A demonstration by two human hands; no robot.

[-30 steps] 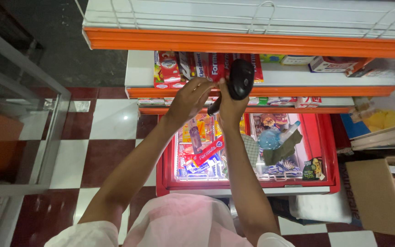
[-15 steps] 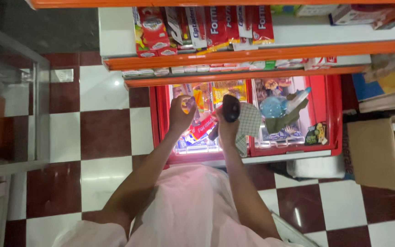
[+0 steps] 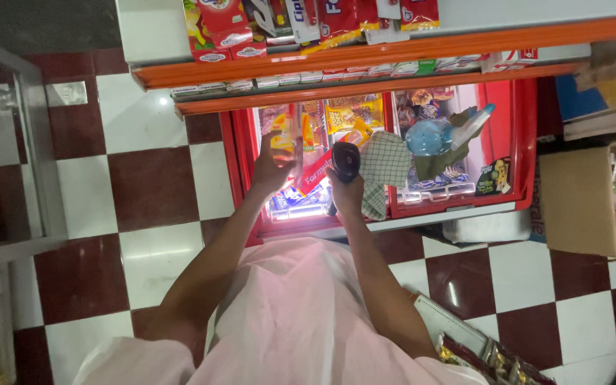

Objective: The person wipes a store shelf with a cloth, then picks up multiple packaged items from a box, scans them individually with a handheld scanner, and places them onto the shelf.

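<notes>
**Two hands over a lit chest freezer**

A black handheld scanner (image 3: 344,162) is gripped in the right hand (image 3: 347,194), with the fingers closed around its handle. The left hand (image 3: 274,167) is held just beside it, fingers partly curled around a red packet (image 3: 315,171); how firmly it is held cannot be told. Below both hands, a red chest freezer (image 3: 522,142) full of coloured packets is seen. A checked cloth (image 3: 385,165) lies just right of the right hand, with a spray bottle (image 3: 440,134) beyond it. Orange-edged shelves (image 3: 393,53) of boxes are seen above the hands.
</notes>
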